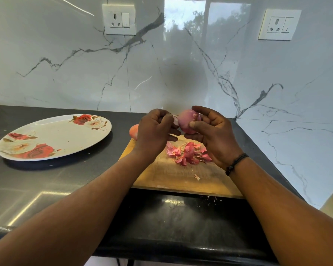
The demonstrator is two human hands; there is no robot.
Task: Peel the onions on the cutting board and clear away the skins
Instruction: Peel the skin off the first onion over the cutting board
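Onion point(188, 121) was held up in the air above the far end of the cutting board point(173, 177), clear of the wood, probably so loose skin dropped straight onto the board rather than the counter point(46, 179). Right hand point(211, 135) was the clamp: thumb curled across the near face of the bulb, fingers wrapped over the top and far side, so the bulb sat cradled between thumb and fingertips with its left flank exposed. Left hand point(154, 129) worked that exposed flank, fingers curled in and pinching what looked like a pale flap of skin point(175, 120) just beside the bulb; the contact point was partly hidden by the knuckles, so I couldn't tell how much skin it had.

My read: one hand fixed the bulb, the other stripped, and the open side was turned toward the stripping hand on purpose.

Peeled skins point(186, 153) lay in a pink pile on the board directly under the hands, with one stray scrap point(197, 177) nearer the front edge. Second onion point(134, 131) sat at the board's far-left corner, mostly hidden behind the left hand; couldn't tell whether it was peeled. Floral plate point(52, 137) sat on the counter well to the left with nothing visible on it, likely the drop-off for peeled bulbs or skins.
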